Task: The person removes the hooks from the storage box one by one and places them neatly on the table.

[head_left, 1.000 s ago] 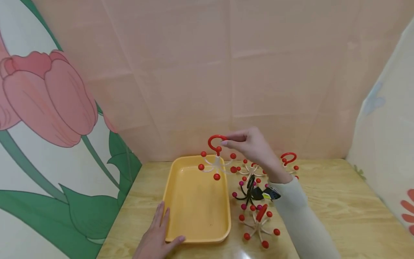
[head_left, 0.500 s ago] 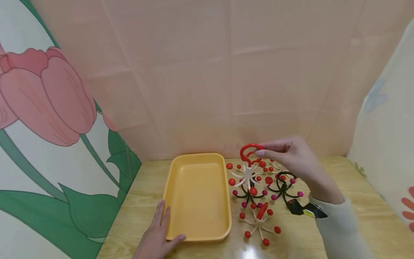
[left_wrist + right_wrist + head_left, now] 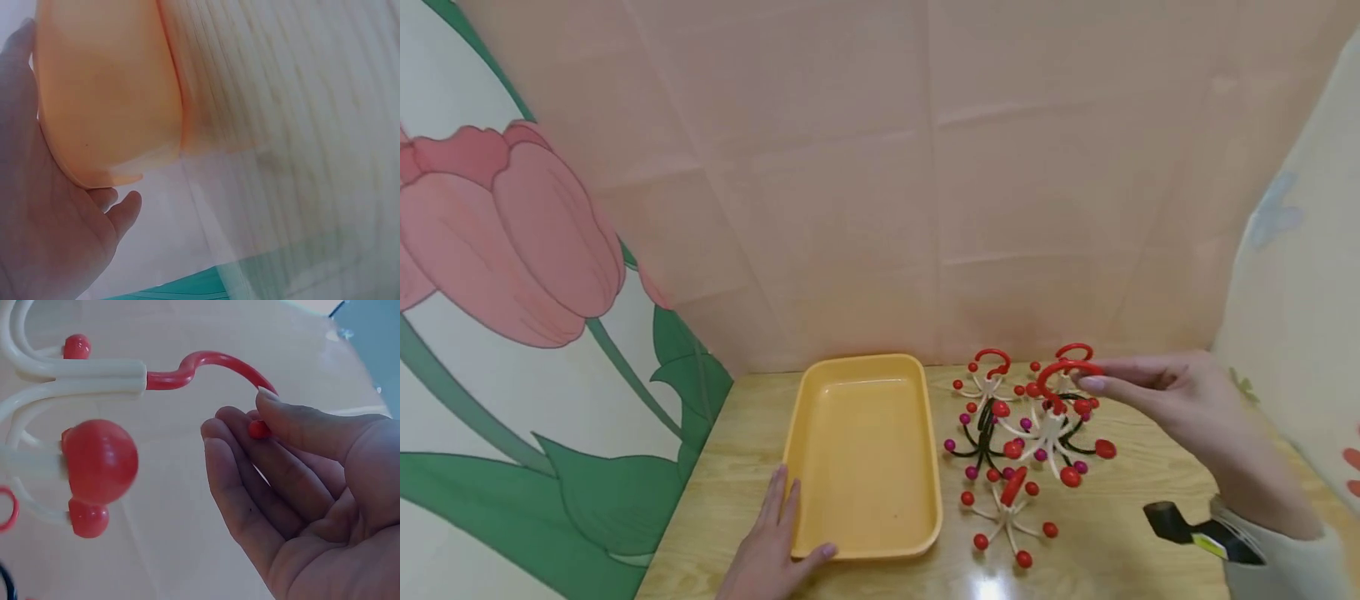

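My right hand point(image 3: 1180, 408) pinches the red hook of a white multi-arm hanger point(image 3: 1054, 429) between thumb and fingers. This hanger, with its red ball tips, hangs over a black hanger point(image 3: 1078, 446) and partly covers it. In the right wrist view the thumb presses the tip of the hook point(image 3: 215, 357). My left hand point(image 3: 767, 542) rests at the near left corner of a yellow tray point(image 3: 936, 492), fingers straight along the side and thumb along the front edge. Nothing lies in the tray.
Several hangers stand on the wooden table right of the tray: white ones with red hooks point(image 3: 992, 354), a black one with magenta tips point(image 3: 985, 437), and a near white one point(image 3: 1006, 517). Cloth walls point(image 3: 820, 208) enclose the back and sides.
My right hand has carried the white hanger rightward from above the tray's far right corner to above the standing hangers, lowering it. My left hand stays at the tray's corner.
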The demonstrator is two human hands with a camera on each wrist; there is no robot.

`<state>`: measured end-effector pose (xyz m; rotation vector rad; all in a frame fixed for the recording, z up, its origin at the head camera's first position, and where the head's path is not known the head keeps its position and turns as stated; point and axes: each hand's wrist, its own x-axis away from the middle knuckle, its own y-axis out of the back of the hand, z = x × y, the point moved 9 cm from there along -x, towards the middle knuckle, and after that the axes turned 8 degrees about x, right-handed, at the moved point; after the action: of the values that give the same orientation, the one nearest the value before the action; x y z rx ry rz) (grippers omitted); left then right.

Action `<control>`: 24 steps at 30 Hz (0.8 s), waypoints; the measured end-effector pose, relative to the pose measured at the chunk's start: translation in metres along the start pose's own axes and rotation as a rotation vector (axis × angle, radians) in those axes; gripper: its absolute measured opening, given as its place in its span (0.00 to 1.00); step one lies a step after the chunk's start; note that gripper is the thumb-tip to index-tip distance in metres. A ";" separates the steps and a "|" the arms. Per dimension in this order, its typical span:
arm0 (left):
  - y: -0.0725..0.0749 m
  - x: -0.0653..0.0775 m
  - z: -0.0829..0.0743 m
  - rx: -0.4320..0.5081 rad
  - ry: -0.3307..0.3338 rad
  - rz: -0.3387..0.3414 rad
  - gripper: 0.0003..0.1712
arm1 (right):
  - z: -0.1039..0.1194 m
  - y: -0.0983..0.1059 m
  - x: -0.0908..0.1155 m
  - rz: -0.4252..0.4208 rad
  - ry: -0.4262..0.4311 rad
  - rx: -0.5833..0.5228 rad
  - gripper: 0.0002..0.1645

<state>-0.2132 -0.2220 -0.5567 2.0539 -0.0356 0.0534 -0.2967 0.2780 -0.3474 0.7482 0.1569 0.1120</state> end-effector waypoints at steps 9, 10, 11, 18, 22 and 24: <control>0.000 0.000 0.001 -0.012 -0.017 -0.021 0.69 | -0.069 -0.007 0.009 0.051 -0.047 0.046 0.26; 0.000 0.000 0.000 -0.010 -0.024 -0.024 0.69 | -0.076 -0.008 0.011 0.065 -0.058 0.047 0.27; -0.001 -0.001 0.000 -0.011 -0.028 -0.025 0.69 | -0.083 -0.008 0.012 0.072 -0.069 0.048 0.28; -0.003 0.000 -0.002 -0.007 -0.048 -0.032 0.67 | -0.119 -0.018 0.020 0.096 -0.063 0.011 0.25; -0.002 0.000 -0.003 -0.007 -0.039 -0.027 0.68 | -0.142 -0.031 0.024 0.139 -0.113 0.001 0.28; -0.003 -0.001 -0.003 -0.004 -0.023 -0.013 0.69 | -0.152 -0.037 0.028 0.152 -0.153 -0.009 0.29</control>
<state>-0.2137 -0.2181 -0.5579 2.0503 -0.0371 0.0214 -0.2951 0.3575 -0.4855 0.7563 -0.0463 0.1994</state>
